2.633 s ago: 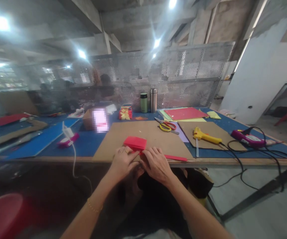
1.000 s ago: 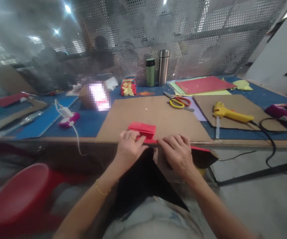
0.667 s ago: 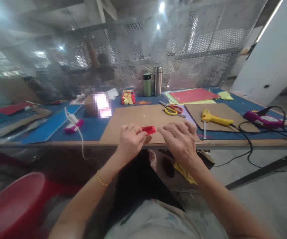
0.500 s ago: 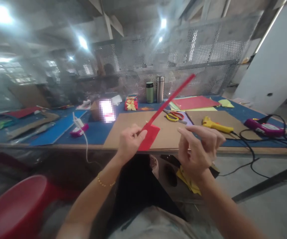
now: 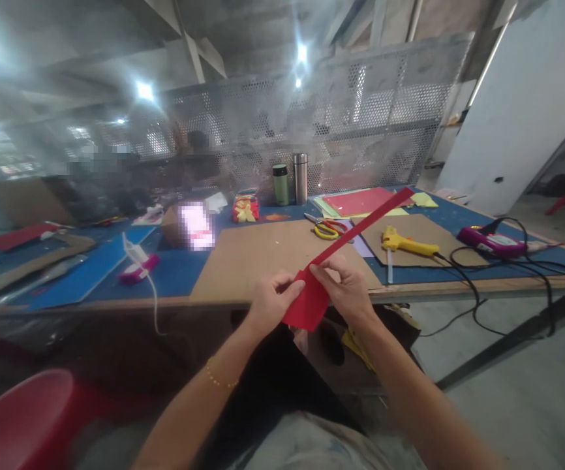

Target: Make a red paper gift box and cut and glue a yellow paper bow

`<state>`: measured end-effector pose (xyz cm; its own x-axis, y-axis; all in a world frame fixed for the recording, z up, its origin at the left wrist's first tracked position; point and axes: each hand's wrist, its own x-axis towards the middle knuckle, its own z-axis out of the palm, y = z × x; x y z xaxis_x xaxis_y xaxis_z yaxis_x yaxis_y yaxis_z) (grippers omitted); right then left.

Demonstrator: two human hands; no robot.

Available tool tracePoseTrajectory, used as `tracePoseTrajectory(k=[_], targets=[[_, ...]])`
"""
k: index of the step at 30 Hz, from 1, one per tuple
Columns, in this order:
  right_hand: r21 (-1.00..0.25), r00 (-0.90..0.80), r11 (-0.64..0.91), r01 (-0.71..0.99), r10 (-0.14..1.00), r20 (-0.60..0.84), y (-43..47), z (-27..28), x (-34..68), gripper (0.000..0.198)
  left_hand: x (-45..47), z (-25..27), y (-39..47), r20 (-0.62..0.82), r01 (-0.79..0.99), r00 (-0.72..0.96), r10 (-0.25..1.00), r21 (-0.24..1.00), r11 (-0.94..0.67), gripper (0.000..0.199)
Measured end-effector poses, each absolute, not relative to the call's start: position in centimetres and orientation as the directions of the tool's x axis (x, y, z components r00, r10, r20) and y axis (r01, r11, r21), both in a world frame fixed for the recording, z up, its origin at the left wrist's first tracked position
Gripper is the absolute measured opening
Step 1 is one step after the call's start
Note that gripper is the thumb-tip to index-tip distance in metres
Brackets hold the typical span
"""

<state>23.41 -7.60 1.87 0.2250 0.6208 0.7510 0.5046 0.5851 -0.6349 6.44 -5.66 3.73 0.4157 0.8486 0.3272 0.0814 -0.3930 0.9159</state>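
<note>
My left hand (image 5: pixel 273 300) pinches the upper left part of a red piece of paper or felt (image 5: pixel 306 308), held over the table's front edge. A long red strip (image 5: pixel 361 225) runs from the top of that piece up to the right. Thumb and fingers of my right hand (image 5: pixel 346 287) are closed on the strip near its lower end, close beside the left hand. Whether strip and piece are joined is hidden by my fingers. Behind them lies a brown cardboard sheet (image 5: pixel 243 254).
Scissors (image 5: pixel 329 228) lie behind the cardboard. At right are a yellow glue gun (image 5: pixel 410 244) and a purple power strip (image 5: pixel 490 241) with black cords. A green bottle (image 5: pixel 280 186) and steel flask (image 5: pixel 301 179) stand at the back. A red stool (image 5: pixel 23 418) is at lower left.
My right hand has come left from empty air and gripped the red strip. The strip has tilted lower toward the right, and the red piece has come nearer to me.
</note>
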Motion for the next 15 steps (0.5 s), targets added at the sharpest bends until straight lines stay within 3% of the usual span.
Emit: tracePoseTrajectory(k=[6,15], targets=[[-0.800,0.264,0.458,0.388,0.777,0.572,-7.95,1.79,23.83,0.035,6.68,3.26,-5.52,0.240,0.071,0.463,0.853,0.949,-0.306,0.037],[-0.854,0.300,0.420,0.306,0.809,0.505,-8.11,1.66,23.53,0.040,6.64,3.45,-5.53,0.218,0.130,0.476,0.852,0.940,-0.314,0.035]])
